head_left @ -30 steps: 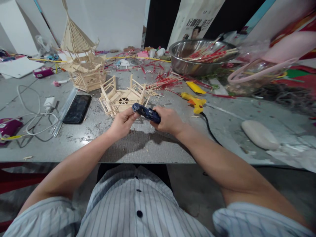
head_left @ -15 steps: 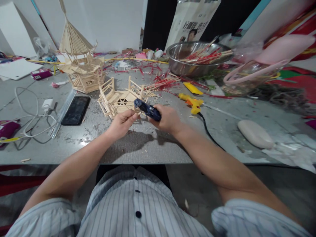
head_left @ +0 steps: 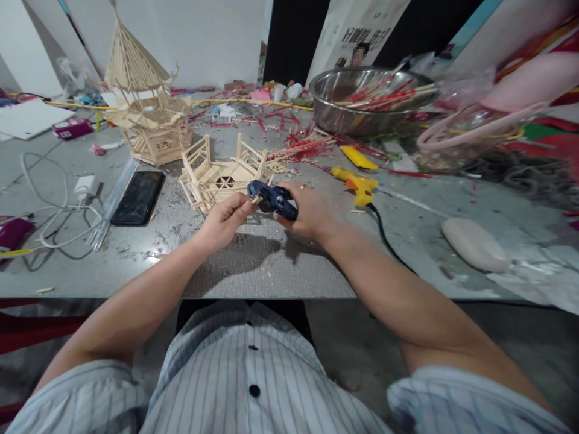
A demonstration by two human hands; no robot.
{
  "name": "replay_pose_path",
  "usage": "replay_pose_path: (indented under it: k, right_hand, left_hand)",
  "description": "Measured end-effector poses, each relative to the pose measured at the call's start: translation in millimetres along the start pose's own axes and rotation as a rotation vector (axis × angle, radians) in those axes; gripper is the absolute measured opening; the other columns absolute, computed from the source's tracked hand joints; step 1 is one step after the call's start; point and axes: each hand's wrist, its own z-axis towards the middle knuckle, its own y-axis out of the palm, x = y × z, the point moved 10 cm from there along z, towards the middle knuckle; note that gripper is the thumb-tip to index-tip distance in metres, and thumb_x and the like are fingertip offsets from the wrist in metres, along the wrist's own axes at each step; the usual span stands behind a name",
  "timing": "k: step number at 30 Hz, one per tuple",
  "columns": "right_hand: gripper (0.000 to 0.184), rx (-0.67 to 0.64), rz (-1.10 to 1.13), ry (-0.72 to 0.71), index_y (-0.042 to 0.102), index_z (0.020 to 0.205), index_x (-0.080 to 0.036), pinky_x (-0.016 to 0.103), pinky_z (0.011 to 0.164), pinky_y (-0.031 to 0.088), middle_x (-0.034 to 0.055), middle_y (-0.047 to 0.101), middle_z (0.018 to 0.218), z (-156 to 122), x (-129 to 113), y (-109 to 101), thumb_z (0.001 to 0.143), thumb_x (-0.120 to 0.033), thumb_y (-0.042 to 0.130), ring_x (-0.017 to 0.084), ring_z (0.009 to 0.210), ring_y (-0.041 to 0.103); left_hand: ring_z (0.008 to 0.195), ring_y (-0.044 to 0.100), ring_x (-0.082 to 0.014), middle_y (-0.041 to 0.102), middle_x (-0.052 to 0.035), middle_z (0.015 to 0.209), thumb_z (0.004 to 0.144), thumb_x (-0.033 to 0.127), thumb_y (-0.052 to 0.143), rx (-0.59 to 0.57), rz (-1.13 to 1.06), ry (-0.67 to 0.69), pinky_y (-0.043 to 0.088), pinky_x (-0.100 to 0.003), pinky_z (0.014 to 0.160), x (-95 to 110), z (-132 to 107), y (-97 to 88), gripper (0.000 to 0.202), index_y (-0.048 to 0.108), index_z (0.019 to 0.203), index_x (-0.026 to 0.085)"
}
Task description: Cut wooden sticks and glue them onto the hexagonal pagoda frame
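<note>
My left hand (head_left: 226,222) is closed in a pinch on a short wooden stick (head_left: 256,199), whose end sticks out past the fingertips. My right hand (head_left: 312,212) grips a dark blue plier-like cutter (head_left: 284,206). The cutter's head is at the stick's end; whether its jaws are closed on the wood I cannot make out. Just behind both hands stands a low wooden stick frame (head_left: 212,179), with a latticed floor and railings around its rim. To its left rises a pagoda model (head_left: 158,135) of the same pale sticks, with a pointed roof.
A yellow glue gun (head_left: 359,187) lies right of my hands, its black cord running to the table edge. Behind it stands a steel bowl (head_left: 335,117) with red-tipped sticks. A black phone (head_left: 137,198) and a white charger (head_left: 85,187) lie left. A pale mouse-shaped object (head_left: 474,244) lies right.
The cutter has turned slightly in my right hand and its head has come to the stick's end. The stick now shows more clearly. The view has shifted a little.
</note>
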Motion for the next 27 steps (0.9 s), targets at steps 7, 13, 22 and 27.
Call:
replay_pose_path:
  k: [7,13,22,27]
  right_hand:
    - [0.049,-0.047,-0.042,-0.006,0.053,0.117,-0.016,0.043,0.087,0.046,0.0164,0.066,0.111,-0.6,-9.8,-2.4,0.072,-0.038,0.054,0.031,0.104,0.061]
    - [0.052,-0.068,-0.077,0.034,0.054,0.119,-0.016,0.042,0.086,0.046,0.0156,0.067,0.112,-1.9,-7.3,-1.6,0.073,-0.04,0.054,0.031,0.102,0.062]
    - [0.055,-0.114,-0.1,0.054,0.057,0.121,-0.013,0.041,0.082,0.047,0.0161,0.068,0.11,-2.2,-7.3,0.6,0.071,-0.037,0.054,0.032,0.097,0.065]
    - [0.053,-0.113,-0.06,0.025,0.055,0.12,-0.015,0.041,0.082,0.047,0.0159,0.068,0.109,-2.1,-7.5,2.6,0.071,-0.034,0.056,0.032,0.097,0.064]
  left_hand:
    - [0.054,0.036,-0.0085,0.039,0.0032,0.061,0.087,0.061,0.052,0.004,-0.025,0.005,0.033,-0.022,0.051,-5.4,-1.9,1.5,0.044,0.061,0.091,0.019]
    - [0.055,0.026,-0.0082,0.032,0.004,0.062,0.089,0.059,0.051,-0.027,-0.014,0.023,0.025,-0.021,0.049,-5.3,-1.9,2.5,0.041,0.056,0.083,0.019]
    - [0.056,0.027,-0.0087,0.033,0.0039,0.062,0.089,0.058,0.05,-0.021,0.07,0.063,0.025,-0.022,0.049,2.2,-1.5,0.0,0.041,0.053,0.079,0.018]
    - [0.054,0.026,-0.0086,0.03,0.0049,0.059,0.088,0.062,0.05,-0.028,0.081,0.07,0.025,-0.023,0.048,7.1,-1.2,1.7,0.045,0.053,0.078,0.018]
